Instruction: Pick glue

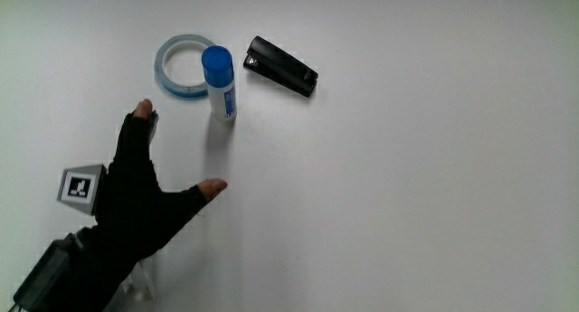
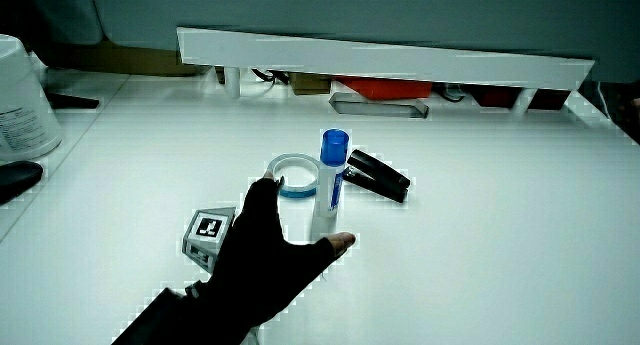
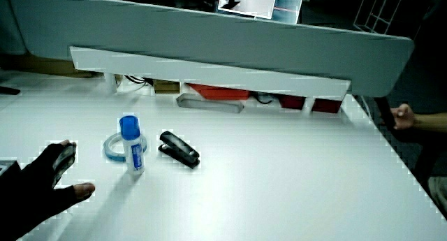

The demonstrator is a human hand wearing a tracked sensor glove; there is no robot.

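Task barely begun: nothing grasped, glue stick [image 1: 220, 82] untouched. The hand [image 1: 136, 203] hovered low over the bench [image 1: 407, 194], nearer to the person than the glue, fingers and thumb spread wide and holding nothing. The spread pointed toward the stick, so the hand appeared to be reaching. Left to do, by judgement: close the gap, wrap the fingers round the barrel, lift.

Glue stick stood upright on the bench in both side views [image 2: 330, 185] [image 3: 132, 151]: white barrel with blue print, round blue cap on top. It stood just beside a pale blue tape ring [image 1: 185, 66], seemingly touching its rim, with a black stapler [image 1: 281, 66] lying flat close by. An upright, narrow thing like this could tip if nudged.
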